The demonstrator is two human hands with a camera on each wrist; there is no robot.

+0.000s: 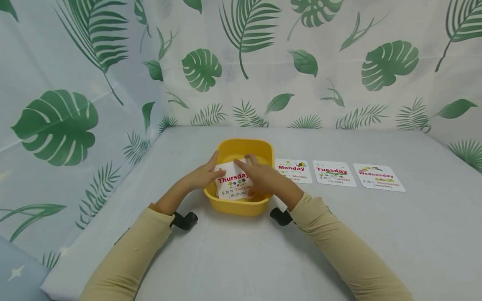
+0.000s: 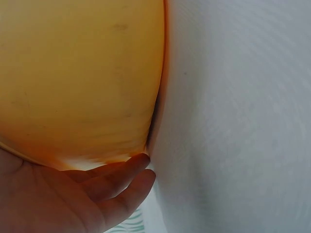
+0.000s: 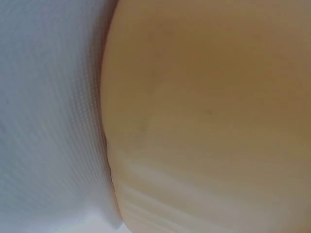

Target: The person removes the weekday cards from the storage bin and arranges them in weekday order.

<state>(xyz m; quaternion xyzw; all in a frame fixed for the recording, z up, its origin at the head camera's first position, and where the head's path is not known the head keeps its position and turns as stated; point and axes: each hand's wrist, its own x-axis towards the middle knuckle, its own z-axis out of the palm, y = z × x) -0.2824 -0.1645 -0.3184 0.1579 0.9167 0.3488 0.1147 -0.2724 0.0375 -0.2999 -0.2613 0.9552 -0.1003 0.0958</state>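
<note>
A yellow plastic basin [image 1: 241, 209] stands on the table in front of me. A white card [image 1: 229, 193] printed "Thursday" shows inside it, tilted. My left hand [image 1: 201, 175] grips the basin's left side, its thumb over the rim at the card's left edge; in the left wrist view its fingers [image 2: 119, 187] lie along the outer wall. Reaching over the right rim, my right hand [image 1: 263, 177] holds the Thursday card by its right side, covering part of the print. Only the basin's outer wall [image 3: 209, 111] fills the right wrist view, with the hand out of sight.
Right of the basin, cards reading "Monday" [image 1: 293, 171], "Tuesday" [image 1: 334, 174] and "Wednesday" [image 1: 379, 177] lie face up in a row. The pale table [image 1: 241, 255] meets a leaf-patterned cloth [image 1: 263, 88] at the back and left.
</note>
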